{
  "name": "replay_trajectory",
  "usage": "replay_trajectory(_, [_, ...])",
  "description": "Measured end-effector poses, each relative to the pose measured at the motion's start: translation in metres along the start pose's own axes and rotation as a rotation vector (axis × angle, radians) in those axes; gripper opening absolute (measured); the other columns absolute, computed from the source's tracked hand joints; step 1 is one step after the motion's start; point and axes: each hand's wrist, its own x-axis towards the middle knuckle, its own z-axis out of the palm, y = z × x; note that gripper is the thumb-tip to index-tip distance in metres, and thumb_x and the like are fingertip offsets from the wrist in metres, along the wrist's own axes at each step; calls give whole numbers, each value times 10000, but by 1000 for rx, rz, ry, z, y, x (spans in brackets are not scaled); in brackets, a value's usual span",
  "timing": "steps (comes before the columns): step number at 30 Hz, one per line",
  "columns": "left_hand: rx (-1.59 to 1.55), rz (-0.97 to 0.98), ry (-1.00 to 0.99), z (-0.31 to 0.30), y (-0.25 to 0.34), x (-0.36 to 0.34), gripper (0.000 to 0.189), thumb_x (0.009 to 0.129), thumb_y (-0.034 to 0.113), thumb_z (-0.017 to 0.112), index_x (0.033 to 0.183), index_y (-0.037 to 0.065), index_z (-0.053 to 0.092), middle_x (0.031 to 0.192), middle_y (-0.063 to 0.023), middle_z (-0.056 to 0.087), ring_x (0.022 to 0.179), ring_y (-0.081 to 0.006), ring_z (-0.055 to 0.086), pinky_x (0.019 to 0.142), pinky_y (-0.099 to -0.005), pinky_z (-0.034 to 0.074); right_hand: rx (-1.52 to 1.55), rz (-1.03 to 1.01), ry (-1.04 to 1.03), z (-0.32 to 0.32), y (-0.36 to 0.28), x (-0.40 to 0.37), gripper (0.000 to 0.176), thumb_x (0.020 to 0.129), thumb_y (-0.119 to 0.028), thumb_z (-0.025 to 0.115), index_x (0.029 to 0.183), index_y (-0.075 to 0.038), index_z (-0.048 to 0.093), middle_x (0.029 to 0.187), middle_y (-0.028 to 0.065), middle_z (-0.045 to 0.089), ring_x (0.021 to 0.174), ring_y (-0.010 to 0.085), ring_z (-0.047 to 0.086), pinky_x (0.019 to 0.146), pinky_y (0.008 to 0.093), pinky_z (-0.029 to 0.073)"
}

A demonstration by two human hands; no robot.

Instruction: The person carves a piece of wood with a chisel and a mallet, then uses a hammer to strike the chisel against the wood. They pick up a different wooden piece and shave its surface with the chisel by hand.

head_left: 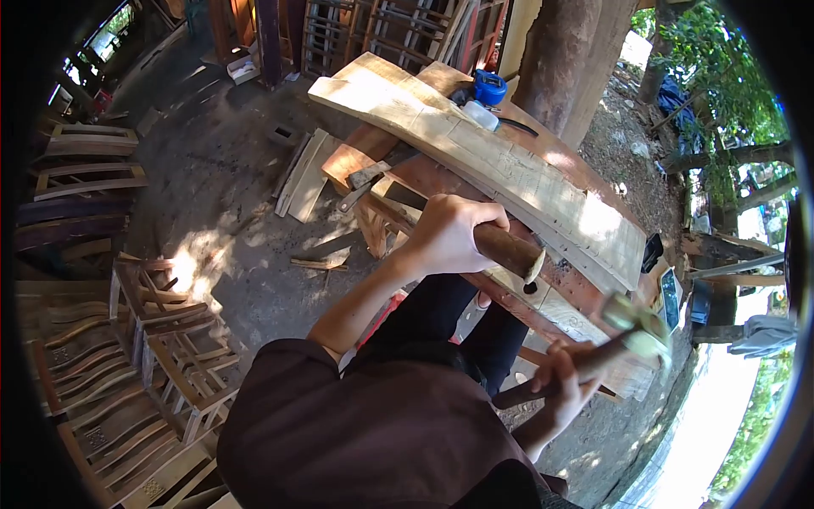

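My left hand [451, 234] is wrapped round a thick wooden handle [506, 249] over the workbench [407, 222]. The handle's frayed end points to the right, and whatever lies at its other end is hidden by the hand. My right hand [566, 382] grips the wooden handle of a hammer [636, 332], whose metal head is blurred, to the right of the frayed end and apart from it. A long pale board [500, 165] lies across the bench beyond both hands.
A blue tape measure [489, 87] and a white container [481, 115] stand behind the long board. A hatchet-like tool [368, 176] rests at the bench's left end. Wooden chair frames [178, 327] stand at the left, and a thick post [560, 64] rises behind the bench.
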Motion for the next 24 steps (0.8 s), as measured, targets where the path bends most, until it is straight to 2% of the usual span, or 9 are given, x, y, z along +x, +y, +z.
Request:
replay_trajectory(3, [-33,-14,8,-2,2,2,263,542,136,755,772,74,643,737,-65,668,659,-205,658,603,-273,484,154,-183,129,3,-4,0,93,801,-82,531,786,-34,453,446,36,437,336,102,400,772,345,403])
replay_trajectory(4, [-47,-23,12,-2,3,2,260,544,136,755,771,74,643,731,-63,666,657,-203,657,602,-272,484,151,-185,132,3,3,0,93,801,-82,531,786,-34,453,446,36,437,336,102,400,772,345,403])
replay_trajectory(6, [-65,-29,16,-2,3,1,257,547,136,755,770,74,643,724,-60,664,654,-201,656,600,-271,484,121,-233,40,9,10,6,113,803,-66,592,771,-16,496,471,54,491,379,115,479,571,278,422])
replay_trajectory(8, [-75,-11,23,-3,2,1,258,553,148,769,764,74,640,708,-64,657,639,-201,653,595,-275,485,-40,24,30,19,14,2,95,788,-24,651,771,-2,560,505,19,519,412,99,496,386,217,347])
replay_trajectory(11, [22,-38,35,-9,-10,0,252,563,149,775,756,70,633,693,-72,649,625,-206,650,589,-283,483,-322,183,-70,17,22,6,166,798,-44,654,674,-2,552,510,6,528,417,66,483,396,214,342])
replay_trajectory(14, [40,13,38,-13,-11,-1,247,572,145,778,750,66,626,671,-76,637,612,-213,648,581,-294,482,-200,115,-107,5,24,4,125,818,-36,637,780,31,539,517,45,509,380,102,468,355,223,344])
replay_trajectory(15, [48,41,56,-14,-9,0,227,587,127,769,747,66,620,669,-73,631,622,-214,649,576,-296,480,-142,131,-60,3,17,4,170,810,-52,640,675,7,556,505,21,536,412,76,487,399,215,349])
replay_trajectory(19, [-157,90,9,16,27,4,216,623,109,759,773,78,607,714,-97,632,670,-270,639,592,-348,486,-30,-31,84,-7,8,4,191,802,-108,686,825,54,586,529,38,547,436,85,509,412,207,364])
replay_trajectory(24, [-307,196,-215,72,69,2,342,640,90,763,916,65,563,788,-96,620,717,-271,630,615,-337,477,-14,-118,224,-18,7,-2,503,684,-190,812,1048,78,592,805,91,638,607,106,582,557,225,462])
